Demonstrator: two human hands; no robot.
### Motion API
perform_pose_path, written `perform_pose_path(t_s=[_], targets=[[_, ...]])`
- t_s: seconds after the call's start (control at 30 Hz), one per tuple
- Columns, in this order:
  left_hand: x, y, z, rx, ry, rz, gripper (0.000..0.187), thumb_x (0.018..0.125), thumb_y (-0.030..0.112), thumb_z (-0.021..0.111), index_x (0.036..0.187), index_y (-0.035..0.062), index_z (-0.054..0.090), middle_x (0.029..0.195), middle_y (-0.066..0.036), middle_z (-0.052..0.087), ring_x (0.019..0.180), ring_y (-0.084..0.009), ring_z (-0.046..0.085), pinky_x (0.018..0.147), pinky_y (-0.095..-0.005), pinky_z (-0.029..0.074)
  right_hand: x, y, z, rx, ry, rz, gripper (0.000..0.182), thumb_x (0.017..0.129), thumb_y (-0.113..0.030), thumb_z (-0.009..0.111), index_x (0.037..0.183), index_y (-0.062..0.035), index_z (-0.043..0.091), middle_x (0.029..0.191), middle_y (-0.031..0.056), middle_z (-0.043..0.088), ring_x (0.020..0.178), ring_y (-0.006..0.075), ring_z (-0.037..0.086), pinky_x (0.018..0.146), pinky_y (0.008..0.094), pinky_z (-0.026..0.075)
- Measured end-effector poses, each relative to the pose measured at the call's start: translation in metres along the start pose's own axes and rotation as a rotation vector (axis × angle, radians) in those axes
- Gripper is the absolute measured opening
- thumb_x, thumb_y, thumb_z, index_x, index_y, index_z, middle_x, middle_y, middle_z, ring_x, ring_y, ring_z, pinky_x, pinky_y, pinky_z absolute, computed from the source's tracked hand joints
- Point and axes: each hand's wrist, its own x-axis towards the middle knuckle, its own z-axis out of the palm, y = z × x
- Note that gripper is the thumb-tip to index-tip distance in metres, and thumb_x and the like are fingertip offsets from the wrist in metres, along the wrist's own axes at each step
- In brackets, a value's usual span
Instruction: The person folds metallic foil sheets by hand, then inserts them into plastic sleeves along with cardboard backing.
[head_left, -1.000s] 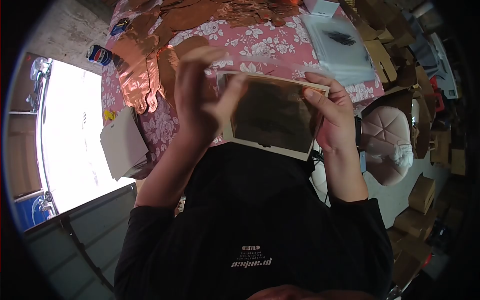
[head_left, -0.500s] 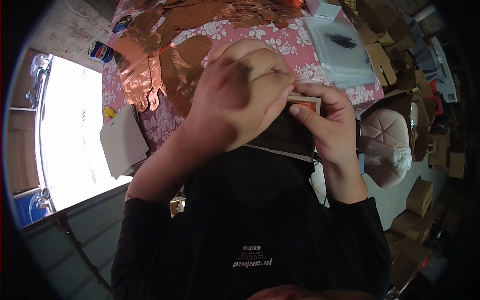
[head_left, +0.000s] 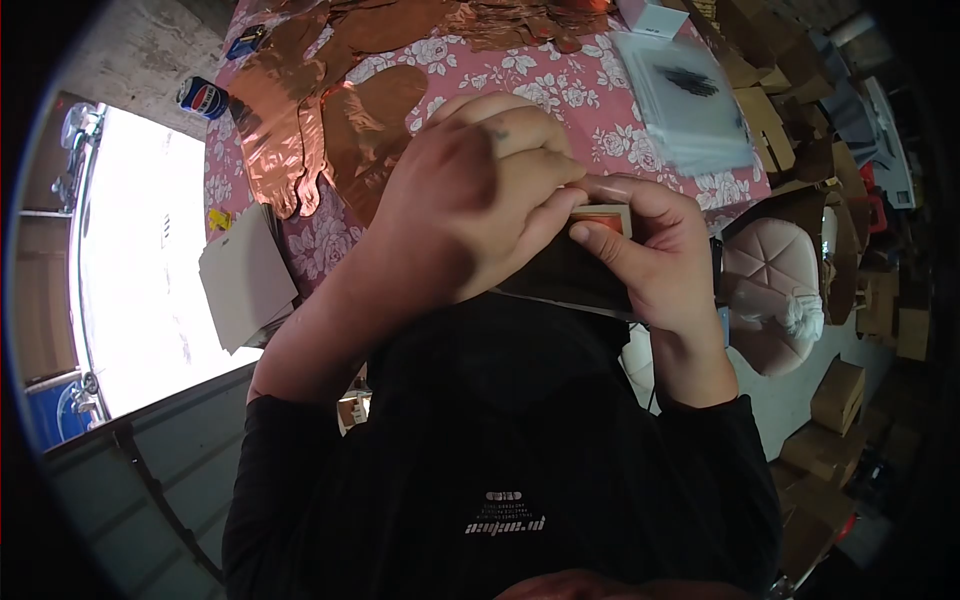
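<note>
Close to my body I hold a dark flat panel (head_left: 570, 268) with a pale edge and a small orange, copper-like patch (head_left: 604, 221) at its upper right corner. My right hand (head_left: 660, 240) pinches that corner, thumb on the near face and fingers behind. My left hand (head_left: 480, 190) arches over the panel's left part, fingers bent and pressed together, its fingertips meeting those of my right hand at the top edge. Whatever lies under my left palm is hidden. Beyond my left hand, shiny copper-coloured sheets (head_left: 365, 125) lie on the pink floral tablecloth (head_left: 510, 65).
Clear plastic sleeves (head_left: 680, 105) and a white box (head_left: 652, 17) are at the table's right. Grey boards (head_left: 247, 280) stand at the left edge, near a blue can (head_left: 203, 97). A cushioned stool (head_left: 768, 280) and cardboard boxes (head_left: 838, 395) are on the right.
Both hands and the panel's top edge have shifted slightly down toward my body. The panel looks more steeply tilted, with less of its dark face showing. My grip looks the same.
</note>
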Motion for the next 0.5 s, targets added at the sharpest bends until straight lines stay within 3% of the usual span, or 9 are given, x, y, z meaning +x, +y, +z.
perform_pose_path(t_s=[0.23,0.3,0.5], targets=[[-0.003,0.004,-0.001,0.059,-0.034,-0.005,0.026,0.075,0.001,0.085,0.100,0.0040,0.078,0.102,-0.007,0.073,0.098,-0.0302,0.073,0.092,-0.0436,0.055,0.000,-0.001,0.006,-0.040,0.029,0.029,0.030,0.095,0.004,0.080,0.124,0.0026,0.077,0.116,0.0084,0.081,0.107,0.0123,0.073,0.096,0.0280,0.058],[-0.006,0.004,0.006,0.170,0.107,0.088,0.026,0.074,0.000,0.085,0.097,0.0053,0.076,0.104,-0.005,0.071,0.099,-0.0288,0.072,0.093,-0.0428,0.054,0.000,0.000,0.005,-0.034,0.014,0.039,0.030,0.095,0.004,0.080,0.125,0.0025,0.077,0.117,0.0085,0.081,0.107,0.0121,0.073,0.096,0.0280,0.058],[-0.012,0.004,0.011,0.188,0.167,0.085,0.028,0.072,-0.001,0.083,0.097,0.0068,0.074,0.104,-0.005,0.070,0.102,-0.0268,0.070,0.094,-0.0433,0.054,-0.002,-0.008,0.007,-0.058,0.002,0.049,0.031,0.095,0.005,0.081,0.125,0.0038,0.077,0.117,0.0098,0.080,0.107,0.0130,0.073,0.096,0.0284,0.058]])
